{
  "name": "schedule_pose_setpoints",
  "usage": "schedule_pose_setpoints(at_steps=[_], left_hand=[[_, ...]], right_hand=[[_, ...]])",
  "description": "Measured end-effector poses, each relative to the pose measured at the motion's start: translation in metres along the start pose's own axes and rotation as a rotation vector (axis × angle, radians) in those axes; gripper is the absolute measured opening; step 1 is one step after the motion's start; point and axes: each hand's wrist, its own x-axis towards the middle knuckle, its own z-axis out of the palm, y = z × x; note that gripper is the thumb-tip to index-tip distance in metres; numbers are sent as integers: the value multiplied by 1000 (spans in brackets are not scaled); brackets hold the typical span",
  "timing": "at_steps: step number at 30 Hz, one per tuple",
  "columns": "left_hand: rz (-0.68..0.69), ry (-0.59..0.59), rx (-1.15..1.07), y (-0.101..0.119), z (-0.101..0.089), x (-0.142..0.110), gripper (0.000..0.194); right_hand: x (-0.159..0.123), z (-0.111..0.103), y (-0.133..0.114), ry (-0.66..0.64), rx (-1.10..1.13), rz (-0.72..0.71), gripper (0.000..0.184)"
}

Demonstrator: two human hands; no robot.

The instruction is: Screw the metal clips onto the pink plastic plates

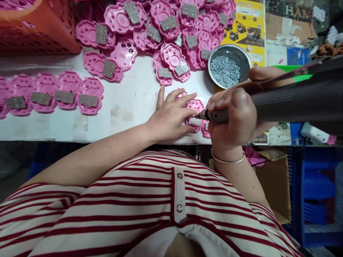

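My right hand [237, 119] is wrapped around a dark electric screwdriver [284, 98]. The screwdriver's tip points left and rests at a pink plastic shell [195, 104], by the upper edge of the grey metal plate [195, 122] on it. Spread over the table just left of this shell is my left hand [173, 113], its fingers apart and its thumb and forefinger at the shell's edge. Another pink shell [205, 129] sits to the right, partly covered by my right hand. Beyond my right hand stands a metal bowl [209, 71] of small silver screws [225, 71].
A row of pink shells with grey plates [91, 96] lines the table's left side. More shells [171, 25] are heaped at the back. An orange basket [40, 28] stands back left. A yellow printed sheet [248, 32] lies back right; blue crates [317, 185] stand below.
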Motion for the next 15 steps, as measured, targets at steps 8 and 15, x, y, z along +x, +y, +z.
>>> schedule_pose_setpoints(at_steps=[8, 15], left_hand=[[-11, 112, -39, -1, 0, -1, 11], [-46, 122, -87, 1, 2, 0, 6]], right_hand=[[3, 1, -21, 91, 136, -131, 26], [4, -2, -15, 50, 131, -126, 26]])
